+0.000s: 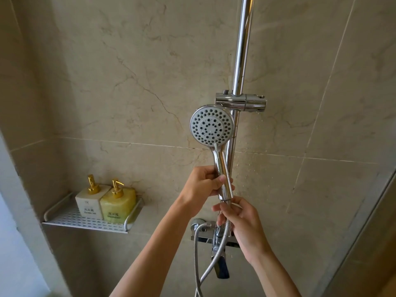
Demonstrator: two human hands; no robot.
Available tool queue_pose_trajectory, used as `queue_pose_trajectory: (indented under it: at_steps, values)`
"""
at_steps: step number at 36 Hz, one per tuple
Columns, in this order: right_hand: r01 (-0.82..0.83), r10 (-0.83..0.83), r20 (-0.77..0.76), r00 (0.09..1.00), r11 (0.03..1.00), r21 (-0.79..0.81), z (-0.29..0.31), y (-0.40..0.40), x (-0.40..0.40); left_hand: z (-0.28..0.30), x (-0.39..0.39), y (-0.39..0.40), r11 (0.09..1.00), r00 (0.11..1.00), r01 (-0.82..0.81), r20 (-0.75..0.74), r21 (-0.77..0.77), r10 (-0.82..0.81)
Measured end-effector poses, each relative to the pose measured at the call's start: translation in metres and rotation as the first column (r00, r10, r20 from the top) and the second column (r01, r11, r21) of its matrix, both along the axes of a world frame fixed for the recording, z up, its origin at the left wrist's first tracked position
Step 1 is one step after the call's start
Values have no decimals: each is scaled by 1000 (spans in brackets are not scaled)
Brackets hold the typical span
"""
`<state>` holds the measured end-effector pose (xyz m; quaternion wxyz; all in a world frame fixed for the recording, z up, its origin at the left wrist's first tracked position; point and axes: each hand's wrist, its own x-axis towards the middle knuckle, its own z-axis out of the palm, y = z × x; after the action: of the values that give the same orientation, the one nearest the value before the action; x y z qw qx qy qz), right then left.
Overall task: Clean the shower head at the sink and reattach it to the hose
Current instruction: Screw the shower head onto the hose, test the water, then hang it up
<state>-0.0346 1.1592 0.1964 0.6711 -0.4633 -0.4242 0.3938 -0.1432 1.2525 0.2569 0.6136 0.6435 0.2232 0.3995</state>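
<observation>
1. the right hand [240, 219] is nearest, its fingers curled around the top end of the hose [205, 260], just under the handle of the shower head [212, 125].
2. the left hand [203, 185] grips that handle, thumb across its front; the shower head stands upright, its spray face toward the camera.
3. the hose loops down below the shower head, in front of the tap [214, 239].
4. the rail [242, 52] rises right behind the shower head, its holder [241, 102] just above and to the right.
5. well left of the shower head and lower, a shelf [70, 220] on the wall [128, 71] carries a white bottle [90, 202] touching a yellow bottle [117, 203].
</observation>
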Motion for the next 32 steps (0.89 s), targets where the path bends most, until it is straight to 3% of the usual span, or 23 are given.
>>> queue_pose_trajectory:
  at_steps: [5,12,19,24,27,32]
  values:
    - [-41,41,32,999,999,4,0,2,4,3,1,0,1000,1000,20,0,-4,-20]
    - [-158,157,-95,983,987,-3,1,1,11,5,1,-1,999,999,44,4,-9,-44]
    - [-70,61,162,985,996,51,-1,2,12,6,4,-1,1000,1000,5,-8,17,-5]
    - [-184,185,-32,982,982,36,-5,2,15,8,3,-6,995,995,98,-14,14,-98]
    - [-330,332,-167,929,943,38,-5,-1,23,11,2,-8,977,977,213,9,-9,-213]
    - [-483,482,-244,841,874,60,-6,-3,31,11,2,-8,957,957,288,46,-32,-287]
